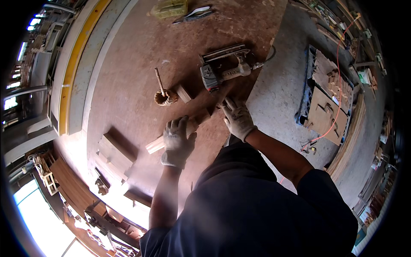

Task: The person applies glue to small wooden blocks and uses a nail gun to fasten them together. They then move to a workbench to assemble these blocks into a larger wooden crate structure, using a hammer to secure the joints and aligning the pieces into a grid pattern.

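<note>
My left hand (177, 143), in a pale work glove, lies over a light wooden strip (156, 145) with its fingers stretched out and the thumb apart. Part of the strip is hidden under it. Near the table's right edge, my gloved right hand (238, 118) reaches forward, fingers extended; what its fingertips touch is unclear. Just beyond the hands, a nail gun (224, 68) rests on its side with a hose at its handle. To its left are a small wooden block (184, 94) and a crusted round pot (165, 98) with a stick (159, 81) standing in it.
Boards (114, 152) lie on the brown tabletop (141, 47) at left. At the far side are a yellowish clear box (170, 7) and a dark hand tool (195, 14). Right of the table, a pallet (319, 109) of wood pieces stands on the concrete floor, crossed by an orange hose (338, 77).
</note>
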`<action>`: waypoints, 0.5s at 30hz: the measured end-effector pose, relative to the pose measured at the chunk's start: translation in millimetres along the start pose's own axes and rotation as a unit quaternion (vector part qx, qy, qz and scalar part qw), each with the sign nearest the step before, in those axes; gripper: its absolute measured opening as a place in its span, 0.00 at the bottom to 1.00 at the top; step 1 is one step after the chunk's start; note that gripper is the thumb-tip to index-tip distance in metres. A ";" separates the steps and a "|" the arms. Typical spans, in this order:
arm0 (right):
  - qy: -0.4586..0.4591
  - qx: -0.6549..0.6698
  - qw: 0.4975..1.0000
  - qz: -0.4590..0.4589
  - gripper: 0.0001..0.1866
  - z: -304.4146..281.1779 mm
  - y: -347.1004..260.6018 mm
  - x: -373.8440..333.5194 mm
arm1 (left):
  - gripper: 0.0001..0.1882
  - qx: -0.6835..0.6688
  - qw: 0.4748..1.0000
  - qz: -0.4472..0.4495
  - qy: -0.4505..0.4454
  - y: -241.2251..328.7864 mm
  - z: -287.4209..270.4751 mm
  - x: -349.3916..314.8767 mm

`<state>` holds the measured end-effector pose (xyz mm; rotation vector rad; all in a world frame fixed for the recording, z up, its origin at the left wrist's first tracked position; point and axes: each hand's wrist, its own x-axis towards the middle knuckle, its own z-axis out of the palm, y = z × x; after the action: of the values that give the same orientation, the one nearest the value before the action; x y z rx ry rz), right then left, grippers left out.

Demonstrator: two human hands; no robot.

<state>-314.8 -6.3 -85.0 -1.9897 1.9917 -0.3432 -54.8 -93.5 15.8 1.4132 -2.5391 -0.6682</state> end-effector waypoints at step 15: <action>0.010 -0.010 1.000 0.002 0.33 5.7 1.8 -0.8 | 0.26 0.019 0.999 0.029 0.006 -9.4 -1.0 6.2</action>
<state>-314.3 -5.3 -91.0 -2.0002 2.0187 -0.3453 -50.5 -103.3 11.9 1.3463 -2.5854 -0.6032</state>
